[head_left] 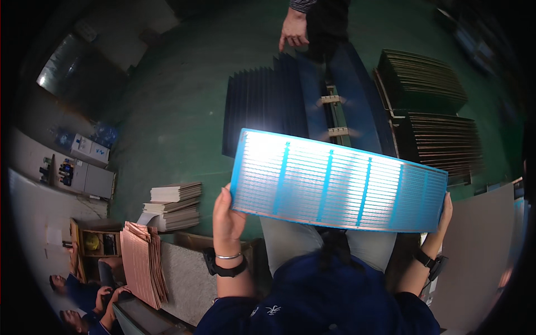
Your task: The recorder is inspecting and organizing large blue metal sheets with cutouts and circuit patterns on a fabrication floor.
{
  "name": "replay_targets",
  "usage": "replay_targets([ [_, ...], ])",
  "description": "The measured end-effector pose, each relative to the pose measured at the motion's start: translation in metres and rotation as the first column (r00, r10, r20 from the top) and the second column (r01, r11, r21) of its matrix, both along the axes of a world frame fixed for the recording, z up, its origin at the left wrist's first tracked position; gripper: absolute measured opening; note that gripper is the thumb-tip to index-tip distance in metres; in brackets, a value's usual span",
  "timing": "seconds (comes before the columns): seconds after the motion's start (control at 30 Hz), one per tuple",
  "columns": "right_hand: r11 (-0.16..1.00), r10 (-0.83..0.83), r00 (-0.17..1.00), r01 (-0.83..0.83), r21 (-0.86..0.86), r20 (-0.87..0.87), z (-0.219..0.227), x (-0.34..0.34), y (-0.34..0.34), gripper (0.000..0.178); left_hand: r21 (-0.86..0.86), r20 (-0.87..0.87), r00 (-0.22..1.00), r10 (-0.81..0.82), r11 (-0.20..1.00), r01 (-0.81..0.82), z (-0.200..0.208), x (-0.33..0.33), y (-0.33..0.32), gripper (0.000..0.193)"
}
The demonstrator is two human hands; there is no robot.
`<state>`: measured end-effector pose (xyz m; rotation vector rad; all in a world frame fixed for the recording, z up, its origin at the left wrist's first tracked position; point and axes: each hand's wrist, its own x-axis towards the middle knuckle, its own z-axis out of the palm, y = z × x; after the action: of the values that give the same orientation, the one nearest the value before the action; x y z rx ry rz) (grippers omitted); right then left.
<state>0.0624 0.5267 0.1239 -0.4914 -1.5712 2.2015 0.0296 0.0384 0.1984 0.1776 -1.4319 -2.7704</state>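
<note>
A long, thin panel (352, 184), blue with rows of shiny silver strips, probably a circuit board panel, is held up in front of my body. My left hand (228, 220) grips its left end, thumb at the edge and the other fingers partly hidden. At the opposite end, my right hand (445, 215) closes on the right edge; most of its fingers are behind the panel. The panel tilts slightly, its right end lower in view. Bright glare covers its upper left. Just beyond it, several dark blue panels (262, 106) stand upright side by side.
Another person's hand (294, 30) hangs over the dark panels. Rows of edge-standing boards (421, 84) are at the right. Pale stacked sheets (174, 206) and copper-coloured sheets (142, 262) are at the left, near two people (84, 293). A grey board (474, 245) stands at my right.
</note>
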Motion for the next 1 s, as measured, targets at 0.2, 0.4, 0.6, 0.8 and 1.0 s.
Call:
replay_targets([
  [0.2,0.999,-0.035,0.999,0.035,0.028,0.003,0.013,-0.007,-0.01,0.037,-0.206,0.04,0.999,-0.022,0.978,0.029,-0.001,0.002,-0.017,0.032],
  [0.4,0.996,-0.036,0.999,0.036,0.08,-0.007,0.012,-0.004,-0.004,0.039,-0.269,0.039,0.998,0.05,0.963,-0.038,-0.02,-0.002,-0.026,0.028],
  [0.6,0.994,-0.002,0.998,0.008,0.107,-0.055,0.023,-0.001,-0.004,0.04,-0.332,0.049,0.997,0.058,0.942,-0.039,-0.031,-0.004,-0.033,0.028],
  [0.8,0.989,0.011,0.998,-0.002,0.15,-0.063,0.027,-0.002,-0.001,0.041,-0.325,0.02,0.995,0.097,0.942,-0.085,-0.032,-0.007,-0.029,0.025],
  [1.0,0.991,0.016,1.0,-0.014,0.131,-0.018,0.025,-0.006,0.001,0.042,-0.372,0.015,0.995,0.103,0.924,-0.09,-0.04,-0.009,-0.039,0.025],
])
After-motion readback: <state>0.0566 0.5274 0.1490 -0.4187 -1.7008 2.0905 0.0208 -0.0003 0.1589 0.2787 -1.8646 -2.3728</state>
